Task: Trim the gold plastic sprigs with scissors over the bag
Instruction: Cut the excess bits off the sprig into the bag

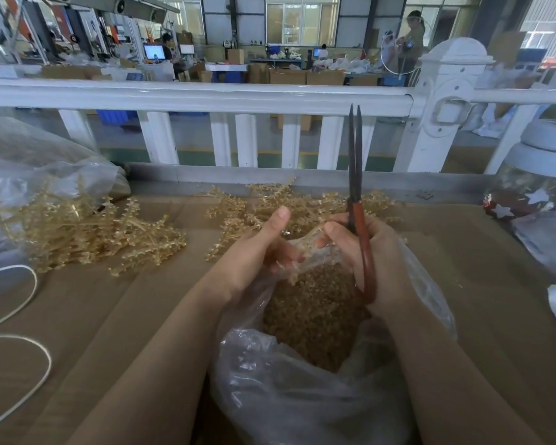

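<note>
— Where's the sprig you're working on?

— A small gold plastic sprig (291, 273) sits between my two hands, right over the mouth of the clear bag (302, 396), which is already heaped with gold trimmings (315, 316). My left hand (257, 252) curls its fingers round it, thumb sticking up. More sprigs lie in a pile (289, 203) just beyond my hands, and another heap (87, 232) spills from a second plastic bag (29, 162) far to my left.

— What are they like?

— Thin, stiff, spiky stems with knobbly little buds, pale gold and slightly glossy. The bag is soft, crinkled film.

— And the scissors?

— My right hand (369, 255) is wrapped round the scissors (356, 200) by their red looped handles; the long dark blades point straight up, nearly together, tips just apart. That hand's fingertips also touch the bag's rim. The worktop (142, 309) is covered in brown cardboard, with a white cord (29, 348) looping at its left edge
</note>
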